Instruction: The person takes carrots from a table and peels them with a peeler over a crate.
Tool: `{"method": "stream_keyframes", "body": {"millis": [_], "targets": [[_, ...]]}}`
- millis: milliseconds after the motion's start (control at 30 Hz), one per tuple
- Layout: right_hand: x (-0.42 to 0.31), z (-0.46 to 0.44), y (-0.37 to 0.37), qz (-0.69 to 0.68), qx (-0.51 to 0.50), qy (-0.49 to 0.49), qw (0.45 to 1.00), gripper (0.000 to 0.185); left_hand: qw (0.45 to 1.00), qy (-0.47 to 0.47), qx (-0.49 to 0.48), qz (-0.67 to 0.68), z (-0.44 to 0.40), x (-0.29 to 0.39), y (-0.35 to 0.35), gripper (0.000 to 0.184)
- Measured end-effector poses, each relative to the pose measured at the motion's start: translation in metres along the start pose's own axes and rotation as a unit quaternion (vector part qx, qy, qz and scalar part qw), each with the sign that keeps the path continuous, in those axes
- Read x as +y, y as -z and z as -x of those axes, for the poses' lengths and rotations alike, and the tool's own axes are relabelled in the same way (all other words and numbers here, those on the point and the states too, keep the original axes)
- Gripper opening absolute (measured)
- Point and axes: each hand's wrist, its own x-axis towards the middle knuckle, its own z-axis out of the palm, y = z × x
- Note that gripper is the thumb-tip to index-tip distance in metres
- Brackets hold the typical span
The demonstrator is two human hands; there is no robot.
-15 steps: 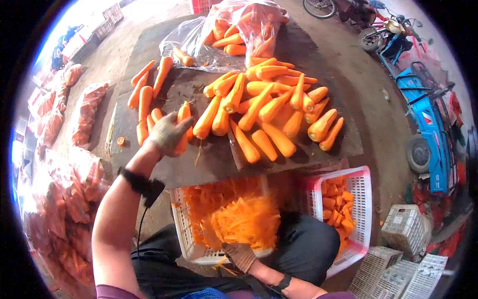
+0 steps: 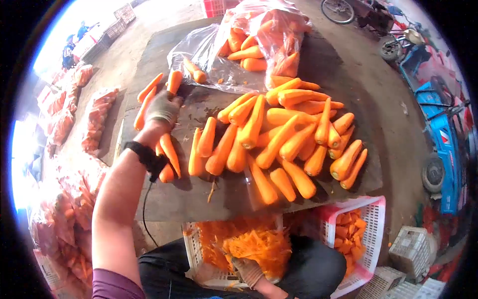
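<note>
My left hand (image 2: 165, 108), in a light work glove, is closed around a carrot (image 2: 174, 81) at the left of the dark table; the carrot's upper end sticks out beyond the fingers. More carrots lie just beside it, including one carrot (image 2: 147, 93) to its left. My right hand (image 2: 250, 272), in a brownish glove, is low over a white basket (image 2: 193, 251). Its fingers are curled beside a heap of orange carrot peelings (image 2: 259, 249), and what they hold is hidden. Several peeled-looking carrots (image 2: 276, 139) are piled on the table's middle and right.
A clear plastic bag (image 2: 286, 30) with carrots lies at the table's far side. By my right knee stands a pink-rimmed white basket (image 2: 374, 229) of cut carrot pieces (image 2: 350, 230). Filled bags (image 2: 99, 119) sit on the floor at left; a blue vehicle (image 2: 440, 132) stands at right.
My left hand has left the carrot it was on and reached farther across the table to another one. My right hand stays by the peelings. The whole view has shifted, showing the table lower.
</note>
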Motion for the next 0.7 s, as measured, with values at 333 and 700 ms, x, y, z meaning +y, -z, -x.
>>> {"method": "stream_keyframes", "body": {"millis": [333,700], "targets": [[0.029,-0.038,-0.007,0.011,0.026,-0.002,1.0,0.053,0.955,-0.014,-0.049,-0.293,-0.029,-0.049,0.003,0.032],[0.032,-0.026,-0.031,-0.003,-0.006,-0.087,0.996,0.05,0.959,0.02,-0.113,-0.26,0.015,-0.05,0.038,0.035]]}}
